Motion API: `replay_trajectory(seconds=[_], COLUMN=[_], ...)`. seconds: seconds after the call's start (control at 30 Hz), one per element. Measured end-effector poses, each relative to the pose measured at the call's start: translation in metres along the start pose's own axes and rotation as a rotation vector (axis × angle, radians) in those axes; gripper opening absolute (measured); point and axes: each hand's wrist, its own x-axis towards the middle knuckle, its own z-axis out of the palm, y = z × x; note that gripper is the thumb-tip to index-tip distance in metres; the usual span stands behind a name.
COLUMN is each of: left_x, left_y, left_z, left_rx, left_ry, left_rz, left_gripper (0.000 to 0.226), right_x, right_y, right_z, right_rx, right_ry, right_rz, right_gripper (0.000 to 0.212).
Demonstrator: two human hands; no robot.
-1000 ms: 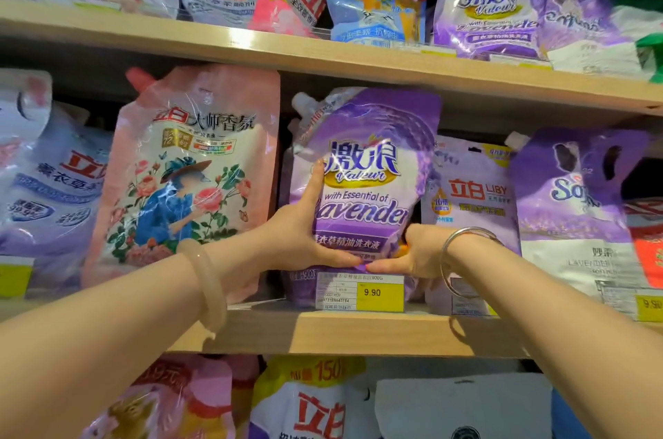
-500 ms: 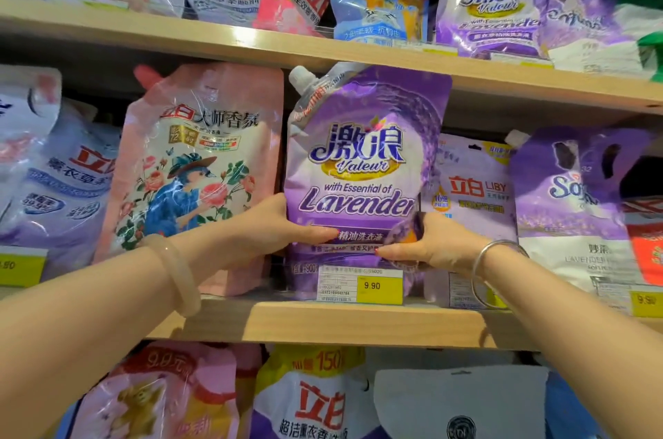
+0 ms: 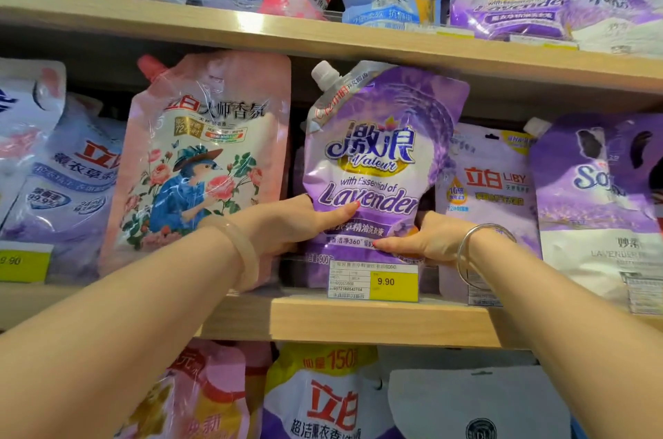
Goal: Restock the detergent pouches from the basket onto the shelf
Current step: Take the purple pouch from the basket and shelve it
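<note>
Head view: both of my hands hold one purple lavender pouch (image 3: 376, 159) upright on the middle shelf (image 3: 358, 320). My left hand (image 3: 287, 223) grips its lower left edge; the thumb lies across the front, just under the word "Lavender", and the remaining fingers are hidden behind the pouch. My right hand (image 3: 419, 241) grips the lower right edge, thumb pointing left across the front, other fingers curled round the side. Both sets of fingers are therefore closed on the pouch, not spread. The pouch's white spout cap (image 3: 324, 72) sits at its top left corner, well above my left fingers and close under the upper shelf (image 3: 251, 26). Whether the pouch's base touches the shelf board cannot be told; a price label (image 3: 373, 281) marked 9.90 covers it, just below my right thumb.

To the left of my left fingers stands a pink floral pouch (image 3: 201, 166), close beside the purple one. To the right of my right fingers stands a pale Liby pouch (image 3: 484, 187), partly behind that hand, and beyond it a purple and white pouch (image 3: 592, 205). A pale bangle (image 3: 244, 252) circles my left wrist and a silver bangle (image 3: 466, 252) my right. More pouches fill the upper shelf.
</note>
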Motion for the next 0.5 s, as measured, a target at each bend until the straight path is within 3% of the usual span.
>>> replay_trajectory(seconds=[0.07, 0.17, 0.23, 0.33, 0.43, 0.5], left_x=[0.002, -0.004, -0.009, -0.009, -0.004, -0.001], left_y=[0.002, 0.006, 0.009, 0.011, 0.006, 0.003], left_z=[0.000, -0.002, -0.003, -0.003, -0.003, -0.004], left_rx=[-0.023, 0.070, 0.088, 0.109, -0.016, -0.028], left_ry=[0.015, 0.041, 0.059, 0.051, 0.088, 0.215], left_rz=[-0.016, -0.167, -0.256, -0.271, -0.246, -0.148], left_gripper=[0.050, 0.066, 0.070, 0.074, 0.070, 0.071], right_x=[-0.001, -0.002, -0.006, -0.008, -0.013, -0.018], right_y=[0.000, 0.003, 0.003, 0.000, -0.002, -0.006], right_z=[-0.001, -0.003, -0.005, -0.008, -0.010, -0.013], right_rx=[0.010, -0.002, -0.073, -0.096, -0.111, -0.018], right_ry=[-0.019, -0.038, -0.062, -0.087, -0.050, 0.071], right_rz=[0.008, 0.112, 0.125, 0.148, 0.112, 0.021], right_gripper=[0.057, 0.098, 0.114, 0.115, 0.111, 0.082])
